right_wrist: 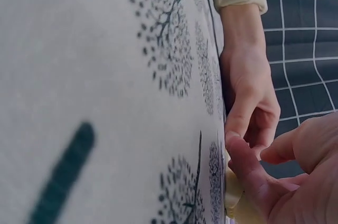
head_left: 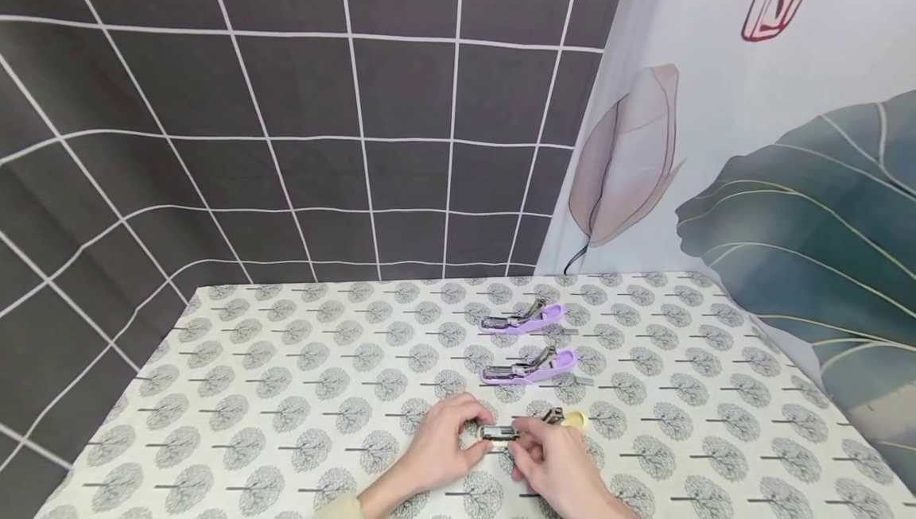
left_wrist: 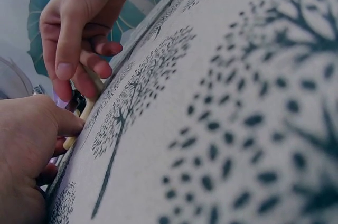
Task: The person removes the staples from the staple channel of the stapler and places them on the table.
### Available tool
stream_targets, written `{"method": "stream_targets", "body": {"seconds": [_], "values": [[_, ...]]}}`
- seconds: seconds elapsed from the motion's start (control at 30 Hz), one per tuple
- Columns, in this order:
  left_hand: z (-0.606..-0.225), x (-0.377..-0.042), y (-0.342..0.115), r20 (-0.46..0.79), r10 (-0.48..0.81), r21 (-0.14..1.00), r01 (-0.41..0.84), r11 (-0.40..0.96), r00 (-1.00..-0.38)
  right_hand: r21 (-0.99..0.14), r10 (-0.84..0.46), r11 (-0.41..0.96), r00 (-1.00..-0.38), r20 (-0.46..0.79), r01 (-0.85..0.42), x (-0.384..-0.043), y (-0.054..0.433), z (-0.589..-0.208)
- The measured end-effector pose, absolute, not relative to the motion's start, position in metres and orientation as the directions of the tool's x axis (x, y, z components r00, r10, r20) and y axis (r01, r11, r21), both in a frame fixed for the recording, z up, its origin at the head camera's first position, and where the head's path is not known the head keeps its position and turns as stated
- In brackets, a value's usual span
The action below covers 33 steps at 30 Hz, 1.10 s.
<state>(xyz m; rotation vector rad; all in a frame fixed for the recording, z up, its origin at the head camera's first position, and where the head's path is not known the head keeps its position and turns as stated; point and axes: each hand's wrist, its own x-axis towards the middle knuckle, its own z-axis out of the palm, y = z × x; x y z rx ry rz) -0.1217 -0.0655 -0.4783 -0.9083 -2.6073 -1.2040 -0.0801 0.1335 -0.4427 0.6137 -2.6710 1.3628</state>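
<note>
A pale yellow stapler (head_left: 575, 420) lies opened up on the tablecloth, its metal magazine (head_left: 498, 432) facing up between the hands. My left hand (head_left: 449, 441) grips its left end between thumb and fingers. My right hand (head_left: 554, 455) has fingers and thumb about the middle of the same stapler, beside the magazine. In the left wrist view, the right hand (left_wrist: 84, 34) is above the left hand (left_wrist: 26, 150), and most of the stapler is hidden. In the right wrist view, the fingertips of the left hand (right_wrist: 251, 86) and right hand (right_wrist: 296, 176) come close together.
Two purple staplers, a nearer one (head_left: 529, 368) and a farther one (head_left: 522, 320), lie opened behind the hands. A small grey strip (head_left: 584, 381) lies beside the nearer one. The tree-print tablecloth (head_left: 236, 392) reaches back to a dark grid curtain (head_left: 401, 177).
</note>
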Motion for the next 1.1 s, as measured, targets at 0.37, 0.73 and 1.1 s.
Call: {"method": "stream_targets", "body": {"seconds": [0.37, 0.73, 1.1], "values": [[-0.4768, -0.1214, -0.0653, 0.351, 0.472, 0.650, 0.573, 0.499, -0.809, -0.844, -0.307, 0.474, -0.946, 0.109, -0.251, -0.0798, 0.1323, -0.4362], [-0.4770, -0.1221, -0.0647, 0.361, 0.472, 0.658, 0.579, 0.482, -0.804, -0.921, -0.299, 0.370, -0.954, 0.003, -0.119, -0.0796, 0.1321, -0.4343], [-0.4780, -0.1225, -0.0655, 0.360, 0.473, 0.645, 0.581, 0.496, -0.804, -0.923, -0.279, 0.367, -0.960, 0.010, -0.116, -0.0782, 0.1301, -0.4373]]}}
